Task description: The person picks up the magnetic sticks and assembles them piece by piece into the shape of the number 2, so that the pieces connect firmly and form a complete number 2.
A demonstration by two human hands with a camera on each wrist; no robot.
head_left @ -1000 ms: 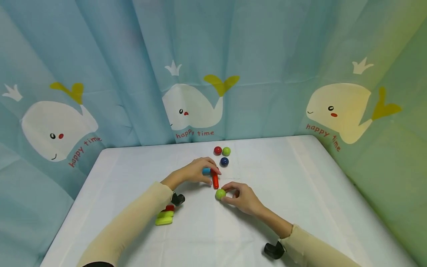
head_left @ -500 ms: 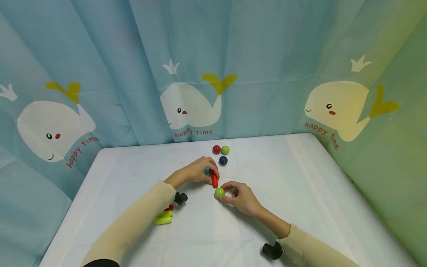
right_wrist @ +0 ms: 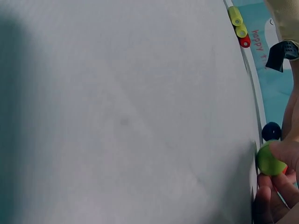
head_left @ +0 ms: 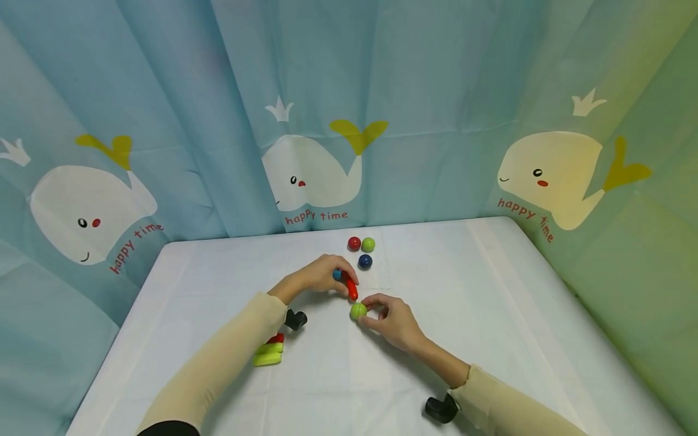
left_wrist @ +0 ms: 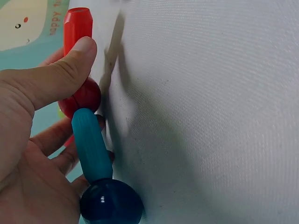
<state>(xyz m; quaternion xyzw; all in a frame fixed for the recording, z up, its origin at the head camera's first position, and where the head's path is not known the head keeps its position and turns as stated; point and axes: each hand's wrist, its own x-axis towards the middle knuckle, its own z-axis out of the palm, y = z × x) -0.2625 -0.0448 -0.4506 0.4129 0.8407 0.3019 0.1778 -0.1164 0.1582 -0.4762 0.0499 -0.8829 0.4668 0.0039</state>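
Note:
My left hand (head_left: 327,274) holds a joined toy piece, its thumb pressed on a red stick (left_wrist: 78,24) beside a red ball (left_wrist: 83,98). From that ball a blue stick (left_wrist: 92,144) runs to a dark blue ball (left_wrist: 111,201) near the palm. In the head view the hand hides most of this piece; the red stick's tip (head_left: 352,290) points toward me. Just in front of the tip, my right hand (head_left: 398,322) pinches a green ball (head_left: 358,311) between thumb and fingers. In the right wrist view the green ball (right_wrist: 269,159) sits under the thumb.
Behind the hands on the white table (head_left: 491,315) lie a red ball (head_left: 354,243), a green ball (head_left: 368,244) and a dark blue ball (head_left: 365,261). Yellow-green sticks (head_left: 267,359) and a red stick (head_left: 277,338) lie beside my left forearm. A whale-print curtain (head_left: 436,91) hangs behind.
The red stick in my left hand has tilted, its near end shifting slightly away from me. My right hand has moved slightly away from me with the green ball still pinched.

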